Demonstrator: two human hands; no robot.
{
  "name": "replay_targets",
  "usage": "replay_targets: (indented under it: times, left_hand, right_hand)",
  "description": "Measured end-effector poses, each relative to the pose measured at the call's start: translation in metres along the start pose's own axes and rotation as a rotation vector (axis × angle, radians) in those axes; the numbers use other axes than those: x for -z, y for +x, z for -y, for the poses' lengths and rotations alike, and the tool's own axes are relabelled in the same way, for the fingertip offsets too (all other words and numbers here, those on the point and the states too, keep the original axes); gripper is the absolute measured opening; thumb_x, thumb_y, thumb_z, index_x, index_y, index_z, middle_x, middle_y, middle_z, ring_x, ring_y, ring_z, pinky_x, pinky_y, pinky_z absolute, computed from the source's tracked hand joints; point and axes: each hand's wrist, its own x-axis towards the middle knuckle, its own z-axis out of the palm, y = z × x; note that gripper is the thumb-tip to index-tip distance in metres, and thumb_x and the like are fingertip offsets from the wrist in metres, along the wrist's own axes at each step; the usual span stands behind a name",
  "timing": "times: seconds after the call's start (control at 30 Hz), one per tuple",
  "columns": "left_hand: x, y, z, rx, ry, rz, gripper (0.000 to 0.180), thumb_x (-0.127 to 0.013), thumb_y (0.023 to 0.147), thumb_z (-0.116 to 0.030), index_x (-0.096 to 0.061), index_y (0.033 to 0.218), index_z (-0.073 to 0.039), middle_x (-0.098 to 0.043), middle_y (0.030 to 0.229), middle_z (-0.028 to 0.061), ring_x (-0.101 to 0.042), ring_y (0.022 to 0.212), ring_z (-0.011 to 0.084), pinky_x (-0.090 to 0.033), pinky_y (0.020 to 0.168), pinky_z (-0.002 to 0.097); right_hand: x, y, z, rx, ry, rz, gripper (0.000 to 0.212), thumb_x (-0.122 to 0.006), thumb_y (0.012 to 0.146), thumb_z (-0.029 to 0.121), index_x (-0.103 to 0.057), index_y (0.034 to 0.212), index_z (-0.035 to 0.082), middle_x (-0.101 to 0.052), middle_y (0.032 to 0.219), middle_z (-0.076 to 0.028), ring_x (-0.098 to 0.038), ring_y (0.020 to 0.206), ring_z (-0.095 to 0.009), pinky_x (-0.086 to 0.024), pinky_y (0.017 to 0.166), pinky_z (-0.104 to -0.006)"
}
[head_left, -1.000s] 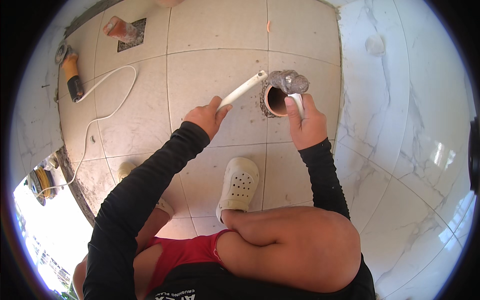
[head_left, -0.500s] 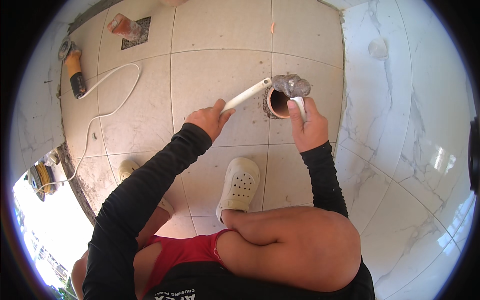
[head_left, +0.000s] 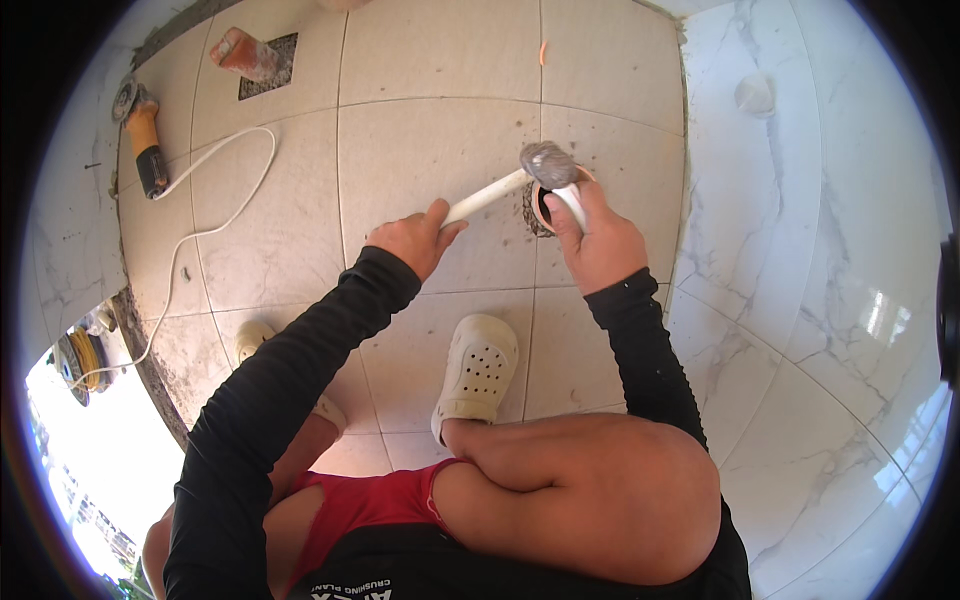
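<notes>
You're gripping the white plastic handle (head_left: 487,197) in your left hand (head_left: 410,240), its grey-caked head (head_left: 547,163) over the round floor drain hole (head_left: 545,205); your right hand (head_left: 598,245) is clasping the hole's white collar (head_left: 570,202). Working the opening, I'd judge; next, ease the head down squarely.

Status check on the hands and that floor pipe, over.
Left hand grips white tool handle, grey-caked head over pipe opening. Right hand holds a white piece at the pipe rim. Grinder and cord lie off left, apart.
</notes>
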Motion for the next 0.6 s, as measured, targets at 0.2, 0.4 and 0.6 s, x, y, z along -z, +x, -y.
replay_targets:
  times: [0.2, 0.4, 0.6]
  left_hand:
    - [0.002, 0.002, 0.002, -0.007, -0.012, -0.022, 0.035, -0.051, 0.100, -0.044, -0.047, 0.100, -0.010, -0.061, 0.062, 0.0150, -0.061, 0.053, 0.0380, -0.049, 0.048, 0.0471]
    - [0.001, 0.002, 0.002, 0.037, -0.024, 0.040, 0.035, -0.050, 0.101, -0.046, -0.047, 0.101, -0.010, -0.062, 0.062, 0.0152, -0.063, 0.054, 0.0380, -0.050, 0.048, 0.0472]
    - [0.000, 0.000, 0.001, 0.027, -0.047, 0.014, 0.036, -0.049, 0.101, -0.046, -0.046, 0.101, -0.010, -0.062, 0.062, 0.0149, -0.063, 0.055, 0.0378, -0.050, 0.049, 0.0473]
  right_hand:
    - [-0.007, -0.007, -0.007, -0.009, 0.079, -0.014, 0.035, -0.057, 0.098, 0.042, -0.053, 0.098, 0.007, -0.065, 0.069, -0.016, -0.065, 0.062, -0.037, -0.051, 0.052, -0.0444]
    - [0.012, -0.002, 0.001, 0.072, 0.130, -0.161, 0.037, -0.058, 0.098, 0.041, -0.057, 0.109, 0.006, -0.066, 0.071, -0.015, -0.066, 0.062, -0.036, -0.052, 0.053, -0.0405]
    - [0.010, 0.000, 0.007, 0.198, 0.171, -0.270, 0.036, -0.059, 0.097, 0.041, -0.056, 0.110, 0.007, -0.067, 0.075, -0.014, -0.066, 0.064, -0.036, -0.053, 0.055, -0.0404]
